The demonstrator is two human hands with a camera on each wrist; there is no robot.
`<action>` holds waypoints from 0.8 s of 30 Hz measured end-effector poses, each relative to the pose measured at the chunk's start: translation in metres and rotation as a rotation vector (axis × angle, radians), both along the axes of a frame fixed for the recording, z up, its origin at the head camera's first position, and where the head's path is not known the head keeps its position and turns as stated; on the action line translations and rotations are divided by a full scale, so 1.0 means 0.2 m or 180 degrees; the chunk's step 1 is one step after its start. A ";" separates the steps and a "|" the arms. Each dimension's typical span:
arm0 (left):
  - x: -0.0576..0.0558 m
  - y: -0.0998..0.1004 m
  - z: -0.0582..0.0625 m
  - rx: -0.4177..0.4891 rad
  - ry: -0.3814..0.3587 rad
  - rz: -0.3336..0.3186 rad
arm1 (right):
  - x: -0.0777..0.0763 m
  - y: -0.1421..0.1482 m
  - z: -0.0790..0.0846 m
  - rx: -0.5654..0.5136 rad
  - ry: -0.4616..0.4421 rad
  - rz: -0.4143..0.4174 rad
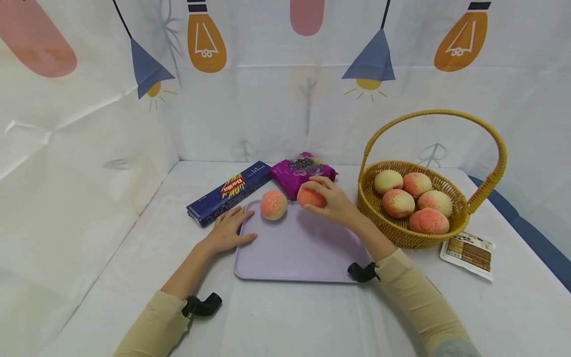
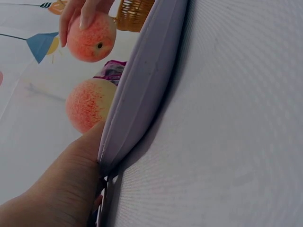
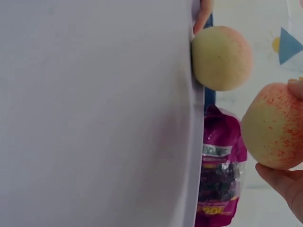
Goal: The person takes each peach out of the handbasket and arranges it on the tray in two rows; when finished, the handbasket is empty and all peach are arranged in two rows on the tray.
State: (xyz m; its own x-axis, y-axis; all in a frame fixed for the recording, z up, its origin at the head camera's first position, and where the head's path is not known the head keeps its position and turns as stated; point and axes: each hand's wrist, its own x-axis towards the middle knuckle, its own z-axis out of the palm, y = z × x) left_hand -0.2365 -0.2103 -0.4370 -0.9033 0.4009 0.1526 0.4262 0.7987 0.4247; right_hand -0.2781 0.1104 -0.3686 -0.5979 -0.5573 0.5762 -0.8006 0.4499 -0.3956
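Note:
My right hand [image 1: 334, 202] grips a pink-and-cream peach [image 1: 311, 195] above the far edge of the lilac tray [image 1: 294, 253]. In the right wrist view, thumb and fingers pinch this peach [image 3: 274, 126] from its sides, and it hangs apart from the tray. A second peach [image 1: 273, 205] sits on the tray at its far left corner. My left hand [image 1: 228, 232] rests at the tray's left edge with fingers spread. The left wrist view shows the thumb side of that hand [image 2: 66, 175] against the tray rim [image 2: 137, 90].
A wicker basket [image 1: 401, 238] with a tall handle holds several peaches at the right. Beside it lies a brown-and-white packet [image 1: 468, 254]. Behind the tray are a blue Barilla spaghetti box [image 1: 232, 191] and a purple bag [image 1: 296, 173]. A printed white curtain hangs at the back.

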 end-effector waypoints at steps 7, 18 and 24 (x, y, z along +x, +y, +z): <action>0.00 0.00 0.01 -0.0042 -0.0081 0.0018 | -0.01 -0.02 -0.03 0.0053 -0.0079 0.0063; 0.00 0.00 0.02 -0.0068 -0.0053 0.0013 | -0.04 -0.04 -0.07 0.0230 -0.0185 0.0076; 0.00 0.00 0.01 -0.0071 -0.0056 0.0012 | -0.04 -0.06 -0.09 0.0302 -0.0258 0.0119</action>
State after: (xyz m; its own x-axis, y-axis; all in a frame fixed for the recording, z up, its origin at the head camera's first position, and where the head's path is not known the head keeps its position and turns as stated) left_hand -0.2359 -0.2094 -0.4349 -0.9073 0.4005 0.1278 0.4157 0.8097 0.4141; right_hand -0.2870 0.0988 -0.3875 -0.6181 -0.6297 0.4705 -0.7847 0.4587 -0.4169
